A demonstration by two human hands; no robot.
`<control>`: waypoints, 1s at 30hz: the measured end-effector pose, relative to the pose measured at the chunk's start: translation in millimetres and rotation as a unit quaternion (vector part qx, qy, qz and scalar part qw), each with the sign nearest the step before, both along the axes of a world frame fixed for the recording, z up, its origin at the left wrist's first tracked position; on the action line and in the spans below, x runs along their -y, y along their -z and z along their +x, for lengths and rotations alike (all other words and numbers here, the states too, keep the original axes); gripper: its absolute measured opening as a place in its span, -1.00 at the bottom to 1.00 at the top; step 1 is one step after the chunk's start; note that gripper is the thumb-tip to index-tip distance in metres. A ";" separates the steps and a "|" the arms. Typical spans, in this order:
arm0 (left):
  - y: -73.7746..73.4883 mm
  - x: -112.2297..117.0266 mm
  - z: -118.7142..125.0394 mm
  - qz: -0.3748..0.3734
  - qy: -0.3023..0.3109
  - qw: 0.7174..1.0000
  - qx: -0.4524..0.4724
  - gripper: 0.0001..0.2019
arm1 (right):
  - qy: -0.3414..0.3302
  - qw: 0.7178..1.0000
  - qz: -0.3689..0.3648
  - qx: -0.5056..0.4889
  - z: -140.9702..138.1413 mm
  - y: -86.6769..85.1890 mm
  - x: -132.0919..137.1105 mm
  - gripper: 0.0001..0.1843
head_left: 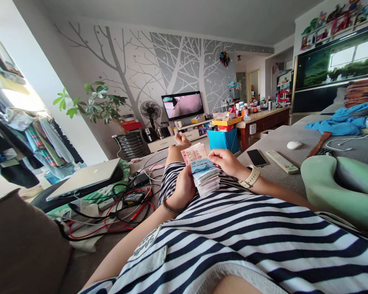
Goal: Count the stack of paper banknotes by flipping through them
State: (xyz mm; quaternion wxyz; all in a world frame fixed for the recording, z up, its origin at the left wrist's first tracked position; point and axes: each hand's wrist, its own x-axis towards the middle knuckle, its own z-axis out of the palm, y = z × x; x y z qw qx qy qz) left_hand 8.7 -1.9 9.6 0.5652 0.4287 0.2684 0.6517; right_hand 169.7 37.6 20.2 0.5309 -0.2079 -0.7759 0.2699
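A bundle of banknotes (207,181) is held above my lap, over striped clothing. My left hand (184,188) grips it from the left side, thumb on top. Fanned out at the far end are a pinkish note (194,153) with a large number and a blue note (201,164) below it. Thumb and fingers of my right hand (227,161) pinch the upper right edge of the notes. Which single note those fingertips hold is hard to see. A pale watch (250,176) is on the right wrist and a dark bracelet (171,207) on the left.
On the sofa to the right lie a black phone (257,157), a remote control (282,161), a white mouse (294,145) and a green neck pillow (340,188). At left are a laptop (86,177) and tangled cables (122,208). A blue bin (223,140) stands beyond.
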 end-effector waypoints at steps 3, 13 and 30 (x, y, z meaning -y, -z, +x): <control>1.1 -1.6 -0.7 0.001 0.002 1.000 -0.003 -0.86 | 0.000 1.000 0.002 0.001 0.1 -0.3 0.1 -0.68; -0.4 -1.4 -0.3 0.004 -0.001 1.000 -0.008 -0.85 | 0.003 1.000 0.002 0.001 -0.5 1.1 -1.1 -0.67; -2.0 -0.8 0.4 0.001 -0.004 1.000 -0.014 -0.88 | -0.010 1.000 -0.012 -0.003 0.0 0.5 -1.2 -0.66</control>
